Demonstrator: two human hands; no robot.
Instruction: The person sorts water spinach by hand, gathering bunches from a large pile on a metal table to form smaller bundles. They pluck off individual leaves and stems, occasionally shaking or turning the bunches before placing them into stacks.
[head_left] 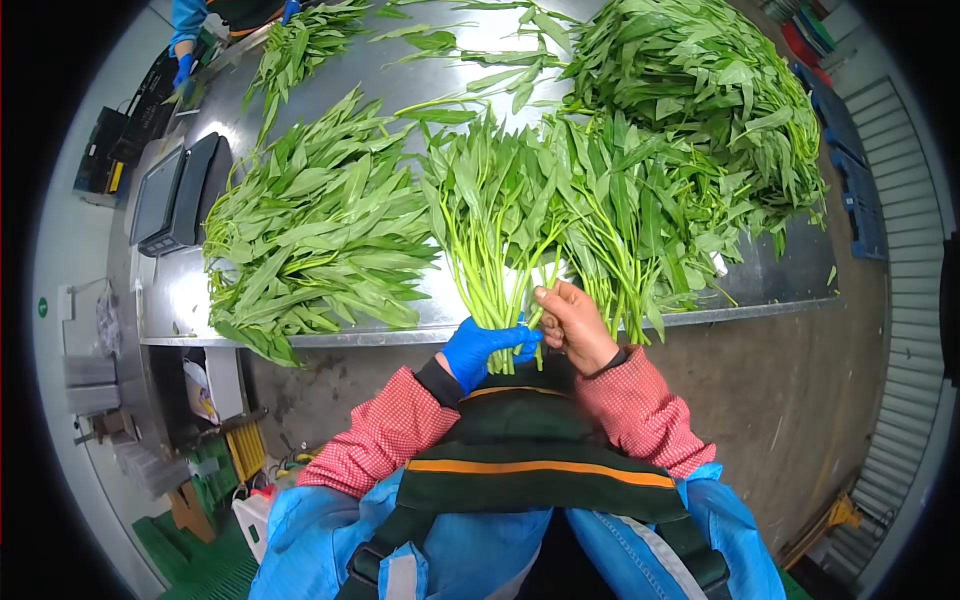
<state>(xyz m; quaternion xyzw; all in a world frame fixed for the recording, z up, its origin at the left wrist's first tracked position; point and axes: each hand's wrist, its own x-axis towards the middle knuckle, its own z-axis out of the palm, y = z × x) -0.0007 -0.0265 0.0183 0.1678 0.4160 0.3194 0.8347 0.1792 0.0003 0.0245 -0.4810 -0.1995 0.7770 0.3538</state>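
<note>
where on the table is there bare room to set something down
Bare metal shows at the table's near left corner, between the black device, left leaf pile and near edge. A smaller patch borders the right heap at the near right corner. Crowded: the middle, where the held bunch lies between pile and heap.

I count one left hand [490, 350] and one right hand [575, 328] of mine, one held bunch [485, 240], one metal table [185, 300], one other person [187, 22].
</note>
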